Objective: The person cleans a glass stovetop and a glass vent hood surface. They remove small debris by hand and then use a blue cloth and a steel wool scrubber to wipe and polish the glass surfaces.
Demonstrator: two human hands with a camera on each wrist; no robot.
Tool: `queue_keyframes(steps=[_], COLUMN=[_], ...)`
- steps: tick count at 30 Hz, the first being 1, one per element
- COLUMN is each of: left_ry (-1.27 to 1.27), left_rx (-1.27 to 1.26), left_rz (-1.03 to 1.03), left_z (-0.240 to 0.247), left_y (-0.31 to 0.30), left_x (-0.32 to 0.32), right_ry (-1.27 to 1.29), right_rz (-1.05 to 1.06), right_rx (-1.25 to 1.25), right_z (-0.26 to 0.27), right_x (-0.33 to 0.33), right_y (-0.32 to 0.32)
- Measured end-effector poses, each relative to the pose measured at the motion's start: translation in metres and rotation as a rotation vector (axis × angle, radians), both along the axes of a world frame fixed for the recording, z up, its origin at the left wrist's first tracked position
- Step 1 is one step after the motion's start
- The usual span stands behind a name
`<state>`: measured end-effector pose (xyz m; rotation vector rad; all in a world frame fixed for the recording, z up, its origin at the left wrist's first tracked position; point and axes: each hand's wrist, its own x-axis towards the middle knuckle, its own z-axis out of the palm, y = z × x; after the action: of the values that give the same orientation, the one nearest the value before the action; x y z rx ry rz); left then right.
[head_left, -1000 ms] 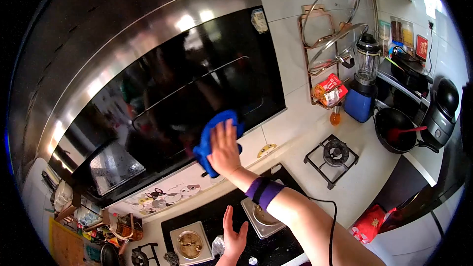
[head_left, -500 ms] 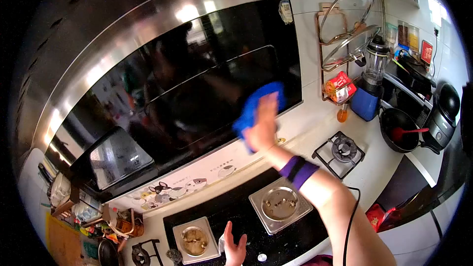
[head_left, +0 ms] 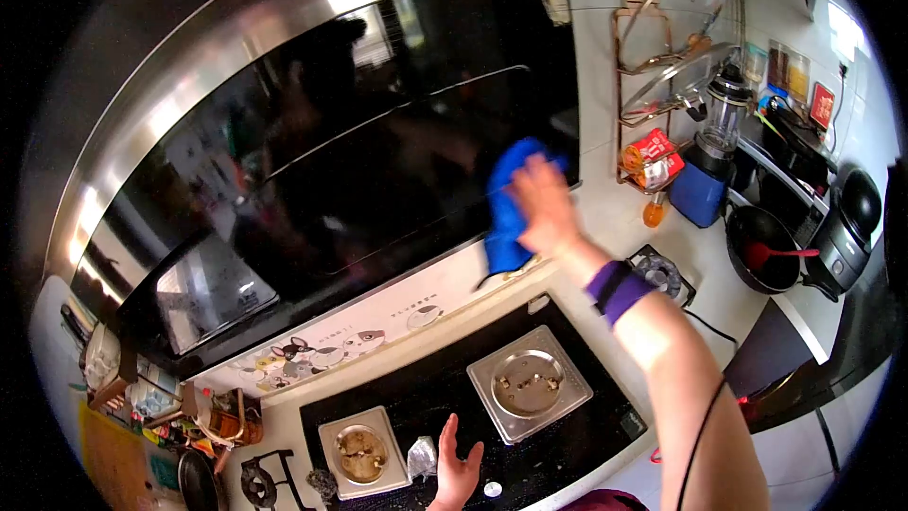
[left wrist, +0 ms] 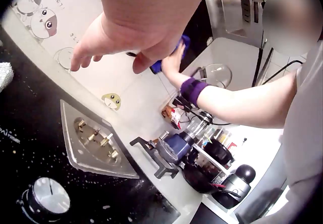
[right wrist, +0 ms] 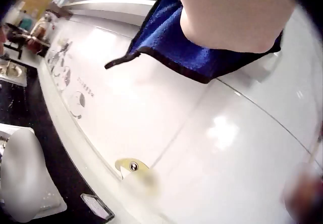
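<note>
My right hand (head_left: 547, 206) presses a blue cloth (head_left: 507, 218) against the lower right corner of the glossy black range hood panel (head_left: 378, 147), its fingers extended over the cloth. In the right wrist view the dark-edged cloth (right wrist: 166, 45) hangs out below the hand (right wrist: 227, 19) in front of the white tiles. My left hand (head_left: 457, 468) is held over the front of the black cooktop (head_left: 435, 416), with fingers loosely extended and nothing in it. The left wrist view shows that hand (left wrist: 136, 40) above the cooktop, near the tiled wall.
Two square burner trays (head_left: 577, 388) with food-stained round wells sit on the cooktop, a crumpled foil piece (head_left: 422, 457) beside one. To the right stand a lid rack (head_left: 619, 85), a blender (head_left: 700, 185), a black wok (head_left: 757, 270) and a loose pan support (head_left: 681, 298).
My right hand has slid the blue cloth rightward along the hood panel's lower edge to its right corner. The left hand stays over the cooktop, and the head view has shifted.
</note>
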<state>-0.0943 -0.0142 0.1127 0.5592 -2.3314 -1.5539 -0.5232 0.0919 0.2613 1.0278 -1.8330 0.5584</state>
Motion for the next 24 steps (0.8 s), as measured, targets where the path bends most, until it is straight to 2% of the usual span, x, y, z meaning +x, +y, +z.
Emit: queue_keyframes(steps=[2,4,6,8,10,12,14,17,20,24], left_ry=[0.002,0.015,0.01,0.035,0.054,0.084,0.111,0.157,0.165,0.107], left_rx=[0.018,0.018,0.039,0.03,0.05,0.092,0.095,0.175,0.133,0.285], left_rz=[0.017,0.039,0.062,0.11,0.159,0.209,0.239,0.287,0.315,0.323], left_z=[-0.006,-0.008,-0.007,-0.002,0.001,0.002,-0.012,0.0,-0.013,-0.007], left_y=[-0.002,-0.004,-0.007,-0.013,-0.021,-0.032,-0.047,-0.061,-0.08,-0.098], left_x=[0.01,0.017,0.024,0.028,0.035,0.043,0.055,0.073,0.098,0.131], right_ry=[0.02,-0.026,-0.003,0.075,0.181,0.194,0.304,0.39,0.428,0.453], right_rz=[-0.11,-0.09,-0.06,0.085,0.159,0.254,0.36,0.4,0.407,0.406], right_rx=[0.034,0.004,-0.028,0.062,0.354,0.411,0.279,0.249,0.247,0.182], right_z=[0.009,0.015,0.016,0.022,0.028,0.035,0.033,0.038,0.039,0.035], right_x=[-0.014,0.007,0.026,0.068,0.122,0.17,0.206,0.256,0.303,0.358], right_y=[0.035,0.021,-0.02,-0.073,-0.129,-0.178,-0.231,-0.296,-0.352,-0.417])
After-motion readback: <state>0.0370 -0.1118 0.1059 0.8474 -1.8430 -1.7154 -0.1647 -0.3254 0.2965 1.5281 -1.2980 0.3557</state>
